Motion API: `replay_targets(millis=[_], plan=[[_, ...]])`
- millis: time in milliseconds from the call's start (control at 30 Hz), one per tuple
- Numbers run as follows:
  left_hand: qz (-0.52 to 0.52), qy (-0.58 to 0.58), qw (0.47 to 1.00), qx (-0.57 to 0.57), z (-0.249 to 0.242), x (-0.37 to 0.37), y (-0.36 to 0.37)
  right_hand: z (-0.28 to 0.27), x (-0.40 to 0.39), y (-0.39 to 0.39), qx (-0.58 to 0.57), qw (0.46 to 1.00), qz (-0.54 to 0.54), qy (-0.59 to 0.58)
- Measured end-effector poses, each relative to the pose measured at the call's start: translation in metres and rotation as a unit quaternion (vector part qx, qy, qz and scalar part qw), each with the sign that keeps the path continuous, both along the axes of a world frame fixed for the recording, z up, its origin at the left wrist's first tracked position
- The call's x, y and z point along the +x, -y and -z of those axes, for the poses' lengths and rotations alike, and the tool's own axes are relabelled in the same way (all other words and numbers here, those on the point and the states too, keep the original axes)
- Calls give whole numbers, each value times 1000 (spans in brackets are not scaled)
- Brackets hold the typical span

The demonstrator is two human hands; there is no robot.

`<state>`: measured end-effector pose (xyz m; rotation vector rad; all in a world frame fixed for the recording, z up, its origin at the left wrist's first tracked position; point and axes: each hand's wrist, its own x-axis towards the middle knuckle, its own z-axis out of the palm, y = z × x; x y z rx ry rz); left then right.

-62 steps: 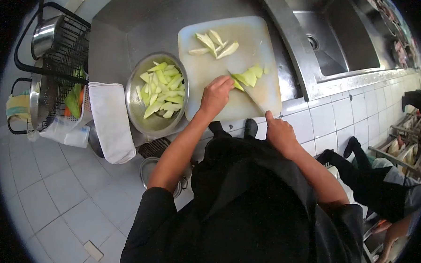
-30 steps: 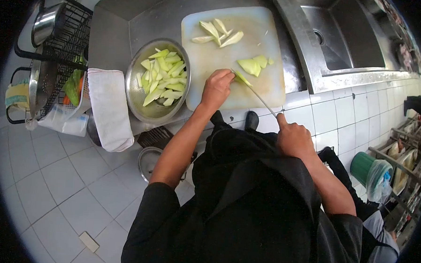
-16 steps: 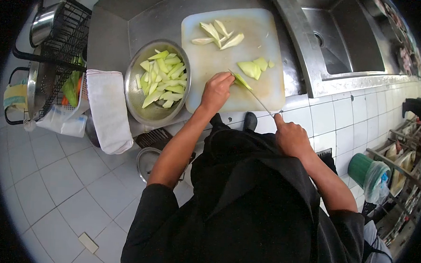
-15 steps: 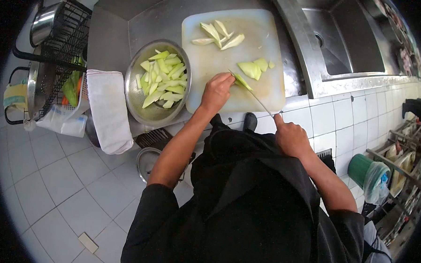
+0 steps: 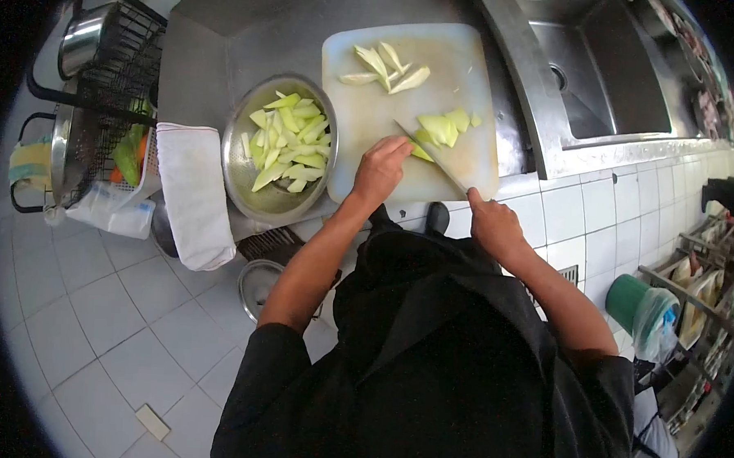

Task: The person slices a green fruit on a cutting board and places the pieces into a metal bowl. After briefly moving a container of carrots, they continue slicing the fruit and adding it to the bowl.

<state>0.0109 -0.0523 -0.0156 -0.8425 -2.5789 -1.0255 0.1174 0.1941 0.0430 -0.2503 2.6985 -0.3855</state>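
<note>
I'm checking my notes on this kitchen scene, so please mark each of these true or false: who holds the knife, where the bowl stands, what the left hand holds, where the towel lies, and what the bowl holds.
1. The right hand holds the knife. True.
2. The metal bowl stands on the cutting board. False: it stands beside it, to the left.
3. The left hand holds a green piece. True.
4. The white towel lies in the sink. False: it lies left of the bowl, at the counter's edge.
5. The bowl holds cut pieces. True.
</note>
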Motion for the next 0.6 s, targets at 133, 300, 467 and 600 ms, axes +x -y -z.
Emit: replay_targets(millis=[133, 300, 467, 600], plan=[[-13, -2, 1000, 0, -5, 3, 2, -4, -8, -2, -4, 999, 18, 49], [-121, 13, 987, 107, 2, 9, -11, -12, -2, -1, -69, 993, 39, 84], [-132, -13, 984, 123, 10, 13, -12, -40, 5, 0, -33, 997, 30, 59], [-127, -31, 984, 125, 17, 9, -10, -85, 1, 3, 2, 997, 8, 71]])
